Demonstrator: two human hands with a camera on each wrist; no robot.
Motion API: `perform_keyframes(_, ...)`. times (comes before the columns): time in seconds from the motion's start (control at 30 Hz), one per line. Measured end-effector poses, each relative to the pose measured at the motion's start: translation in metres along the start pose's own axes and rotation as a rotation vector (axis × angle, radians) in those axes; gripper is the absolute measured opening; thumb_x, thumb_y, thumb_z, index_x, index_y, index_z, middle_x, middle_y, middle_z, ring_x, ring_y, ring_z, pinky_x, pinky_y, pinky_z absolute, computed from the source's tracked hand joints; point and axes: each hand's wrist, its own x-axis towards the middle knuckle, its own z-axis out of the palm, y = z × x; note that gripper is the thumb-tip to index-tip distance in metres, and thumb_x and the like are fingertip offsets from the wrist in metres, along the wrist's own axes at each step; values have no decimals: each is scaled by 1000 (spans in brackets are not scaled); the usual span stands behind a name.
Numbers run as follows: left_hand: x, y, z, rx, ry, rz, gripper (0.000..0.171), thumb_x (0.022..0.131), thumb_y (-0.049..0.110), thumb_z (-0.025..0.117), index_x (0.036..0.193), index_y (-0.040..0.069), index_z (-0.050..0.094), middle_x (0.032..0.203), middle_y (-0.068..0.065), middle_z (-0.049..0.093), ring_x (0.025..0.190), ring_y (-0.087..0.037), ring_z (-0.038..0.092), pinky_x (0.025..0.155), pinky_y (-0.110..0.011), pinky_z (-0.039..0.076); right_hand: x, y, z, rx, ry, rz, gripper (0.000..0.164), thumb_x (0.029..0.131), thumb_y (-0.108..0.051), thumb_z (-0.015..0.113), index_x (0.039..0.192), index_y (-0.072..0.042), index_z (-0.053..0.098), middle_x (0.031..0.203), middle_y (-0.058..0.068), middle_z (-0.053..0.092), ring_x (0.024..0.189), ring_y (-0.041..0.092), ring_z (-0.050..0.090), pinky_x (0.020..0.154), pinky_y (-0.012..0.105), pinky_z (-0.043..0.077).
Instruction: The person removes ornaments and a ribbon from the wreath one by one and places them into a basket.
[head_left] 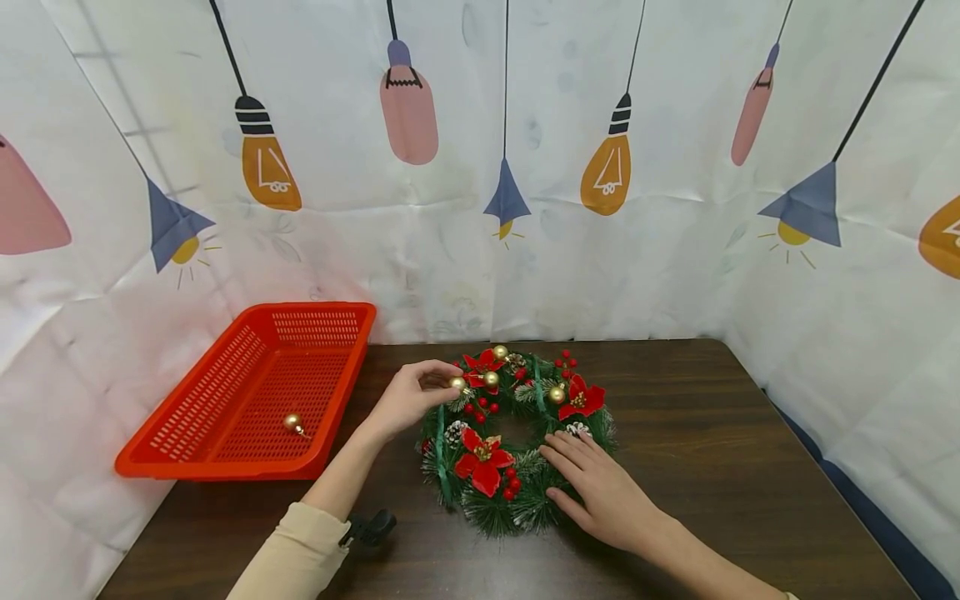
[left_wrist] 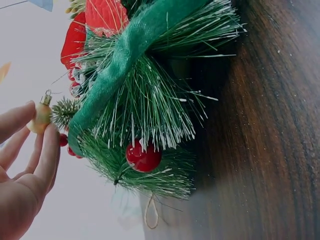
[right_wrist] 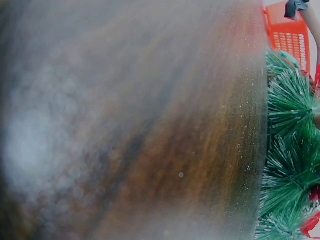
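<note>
A green Christmas wreath (head_left: pixel 491 500) lies on the table, trimmed with red poinsettias (head_left: pixel 483 460), red berries, frosted pine cones and a green ribbon (left_wrist: pixel 107 80). Over its upper left side, my left hand (head_left: pixel 416 396) pinches a small gold ball ornament (left_wrist: pixel 41 119) between thumb and fingertips; its metal cap and loop point up in the left wrist view. Other gold balls (head_left: pixel 557 394) sit among the wreath's upper sprigs. My right hand (head_left: pixel 596 492) rests with fingers spread on the wreath's lower right side. The right wrist view catches mostly blurred tabletop and the wreath's needles (right_wrist: pixel 290 110).
A red plastic basket (head_left: pixel 255 400) stands at the left of the table, with one gold ball (head_left: pixel 293 423) inside. The dark wooden table (head_left: pixel 712 433) extends to the right of the wreath. A curtain (head_left: pixel 450 275) printed with lamps hangs behind.
</note>
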Motion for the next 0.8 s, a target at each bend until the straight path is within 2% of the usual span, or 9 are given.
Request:
perform_keyframes(0.37, 3, 6, 7, 55, 14, 22, 32, 92, 7, 78, 123, 1, 71, 112, -9, 71, 98, -24, 71, 86, -39, 59, 0, -1, -1, 2, 3, 0, 57, 97, -33, 72, 144, -3, 58, 149, 15, 54, 140, 33, 47, 115, 56, 32)
perform_keyframes(0.57, 4, 6, 11, 97, 42, 27, 31, 91, 7, 80, 121, 2, 73, 112, -7, 70, 97, -22, 71, 84, -36, 59, 0, -1, -1, -1, 4, -2, 57, 97, -33, 72, 143, -3, 58, 149, 15, 54, 140, 33, 47, 114, 57, 33)
perform_keyframes(0.8, 4, 7, 18, 121, 87, 62, 30, 90, 6, 80, 119, 2, 74, 112, -7, 69, 99, -25, 70, 83, -34, 59, 0, 0, 0, 0, 4, -3, 57, 97, -33, 72, 144, -3, 58, 149, 16, 54, 140, 34, 47, 114, 57, 33)
